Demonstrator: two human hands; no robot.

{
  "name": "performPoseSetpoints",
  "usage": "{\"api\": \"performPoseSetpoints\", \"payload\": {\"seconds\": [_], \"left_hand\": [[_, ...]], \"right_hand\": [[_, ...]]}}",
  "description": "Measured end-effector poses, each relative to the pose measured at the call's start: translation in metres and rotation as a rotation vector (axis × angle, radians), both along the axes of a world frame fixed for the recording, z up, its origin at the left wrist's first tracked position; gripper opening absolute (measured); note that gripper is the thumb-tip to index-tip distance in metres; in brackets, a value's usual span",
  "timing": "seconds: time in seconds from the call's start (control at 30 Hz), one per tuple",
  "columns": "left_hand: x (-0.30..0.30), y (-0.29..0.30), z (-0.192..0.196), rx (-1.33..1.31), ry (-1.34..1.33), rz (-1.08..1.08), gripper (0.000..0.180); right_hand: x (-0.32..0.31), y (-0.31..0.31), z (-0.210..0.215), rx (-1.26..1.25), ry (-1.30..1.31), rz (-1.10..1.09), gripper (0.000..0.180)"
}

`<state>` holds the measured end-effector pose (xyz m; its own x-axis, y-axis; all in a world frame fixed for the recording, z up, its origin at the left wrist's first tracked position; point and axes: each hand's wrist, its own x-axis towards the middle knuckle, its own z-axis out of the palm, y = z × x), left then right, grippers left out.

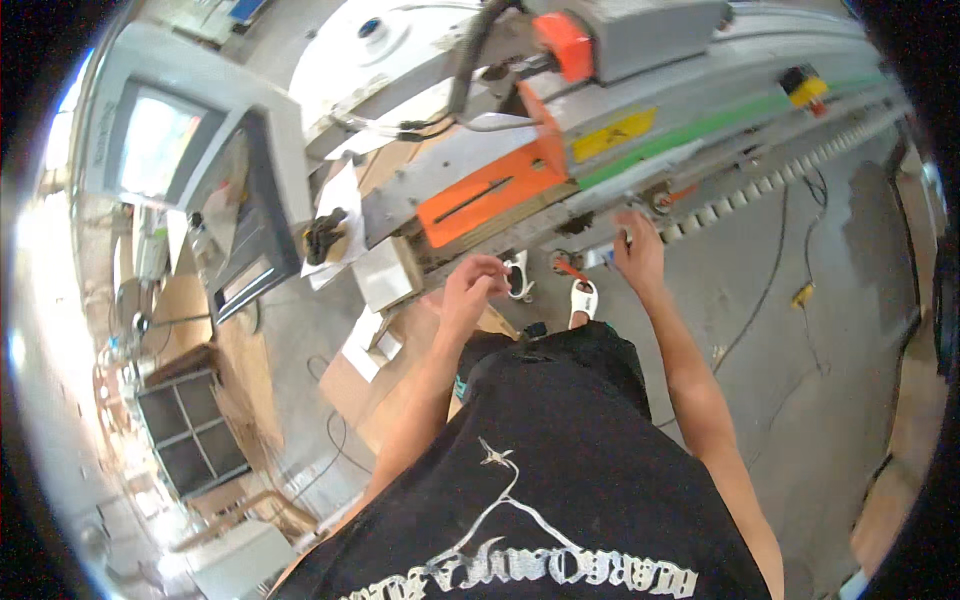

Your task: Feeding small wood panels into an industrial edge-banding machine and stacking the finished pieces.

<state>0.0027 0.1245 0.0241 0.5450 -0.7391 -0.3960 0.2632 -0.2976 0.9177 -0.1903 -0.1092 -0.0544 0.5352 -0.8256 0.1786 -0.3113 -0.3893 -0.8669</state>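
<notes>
My left hand (474, 287) is raised in front of the machine's near edge, its fingers curled in. Whatever lies inside its fingers, if anything, is too small to make out. Close against the machine rail (585, 215), my right hand (638, 245) has bent, slightly blurred fingers, and I cannot tell what they grip. Just beyond it sits a round metal fitting (660, 198). An orange guard plate (490, 195) with a dark slot stands past my left hand. Below and between the hands show white shoes (583, 301) and an orange strip (570, 268).
A grey control cabinet with a screen (160, 145) stands at the left. Next to the machine are a pale block (388, 275) and dark gloves (325, 236). A ribbed white strip (780, 175) runs off right; cables (770, 290) lie on the floor.
</notes>
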Motion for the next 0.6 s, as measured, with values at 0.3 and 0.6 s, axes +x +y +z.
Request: {"api": "performPoseSetpoints", "payload": {"seconds": [0.3, 0.6], "left_hand": [[0.062, 0.092, 0.022, 0.599, -1.023, 0.482, 0.05], [0.071, 0.092, 0.013, 0.842, -0.849, 0.481, 0.087]], "right_hand": [[0.015, 0.017, 0.0, -0.563, 0.122, 0.129, 0.009], [0.015, 0.019, -0.009, -0.503, 0.189, 0.115, 0.009]]}}
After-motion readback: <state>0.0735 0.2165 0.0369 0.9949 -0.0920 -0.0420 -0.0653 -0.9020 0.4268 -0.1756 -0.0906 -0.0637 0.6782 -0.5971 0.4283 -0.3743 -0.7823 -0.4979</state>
